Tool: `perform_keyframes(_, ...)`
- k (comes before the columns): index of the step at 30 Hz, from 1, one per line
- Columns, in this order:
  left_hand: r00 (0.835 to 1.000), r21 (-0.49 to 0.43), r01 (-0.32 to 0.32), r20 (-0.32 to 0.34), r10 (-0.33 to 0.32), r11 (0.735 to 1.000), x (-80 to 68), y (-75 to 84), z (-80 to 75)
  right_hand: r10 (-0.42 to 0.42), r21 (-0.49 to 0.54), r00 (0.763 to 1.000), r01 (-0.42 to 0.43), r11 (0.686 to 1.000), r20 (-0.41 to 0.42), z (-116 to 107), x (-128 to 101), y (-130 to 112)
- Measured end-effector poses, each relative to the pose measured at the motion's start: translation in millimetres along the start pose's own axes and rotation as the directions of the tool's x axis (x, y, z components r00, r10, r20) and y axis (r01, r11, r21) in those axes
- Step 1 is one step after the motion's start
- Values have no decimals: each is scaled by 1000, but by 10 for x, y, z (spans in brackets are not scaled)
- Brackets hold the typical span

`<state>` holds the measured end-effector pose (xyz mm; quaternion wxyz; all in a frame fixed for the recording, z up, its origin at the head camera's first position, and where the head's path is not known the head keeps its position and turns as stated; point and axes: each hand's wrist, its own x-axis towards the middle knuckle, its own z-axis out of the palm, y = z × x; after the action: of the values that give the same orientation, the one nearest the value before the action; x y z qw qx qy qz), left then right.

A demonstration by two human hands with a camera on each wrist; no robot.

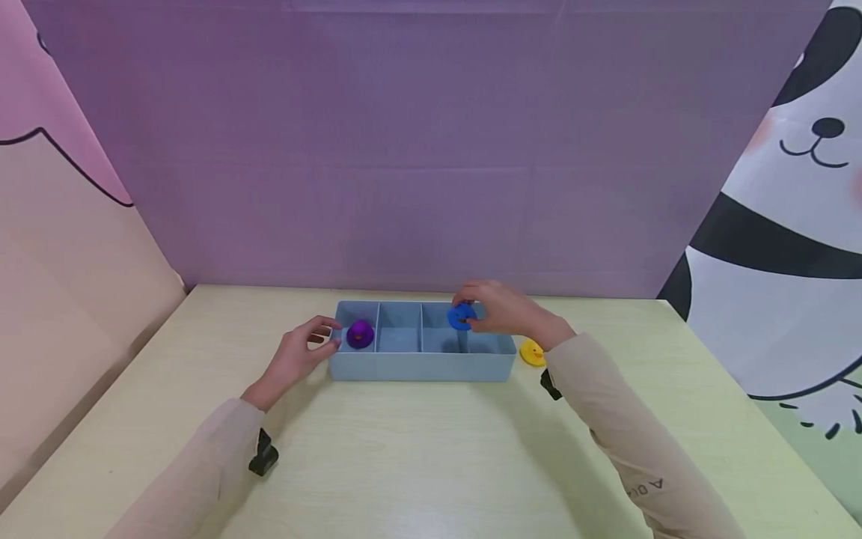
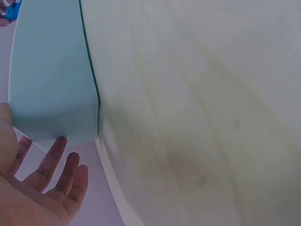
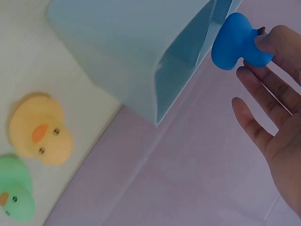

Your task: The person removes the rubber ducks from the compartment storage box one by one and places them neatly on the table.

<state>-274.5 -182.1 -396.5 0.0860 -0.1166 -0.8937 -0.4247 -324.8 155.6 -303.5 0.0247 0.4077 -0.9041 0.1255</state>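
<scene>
My right hand [image 1: 501, 308] pinches a blue rubber duck [image 1: 461, 316] between thumb and fingers over the right half of a grey-blue divided box [image 1: 420, 367]. In the right wrist view the blue duck [image 3: 230, 44] shows close to the box rim, with the other fingers spread. My left hand [image 1: 303, 350] is at the box's left end, thumb and fingertips right at its edge, fingers loosely extended. A purple rubber duck [image 1: 360, 334] sits in the leftmost compartment.
A yellow rubber duck [image 1: 533, 352] lies on the table [image 1: 404, 464] just right of the box. Beside it in the right wrist view is a green duck [image 3: 16, 188], hidden by the right arm in the head view. A purple backdrop [image 1: 417, 150] stands behind the table.
</scene>
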Motion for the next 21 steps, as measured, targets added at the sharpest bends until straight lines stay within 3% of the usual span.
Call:
perform_keyframes(14, 1000, 2, 4, 0, -4, 1000, -3, 18, 3, 28, 0, 999, -28, 1000, -26, -111, -305, 237)
perform_keyframes(21, 1000, 0, 7, -1, -7, 1000, -5, 13, 6, 91, -11, 995, -92, 996, -44, -156, -477, 382)
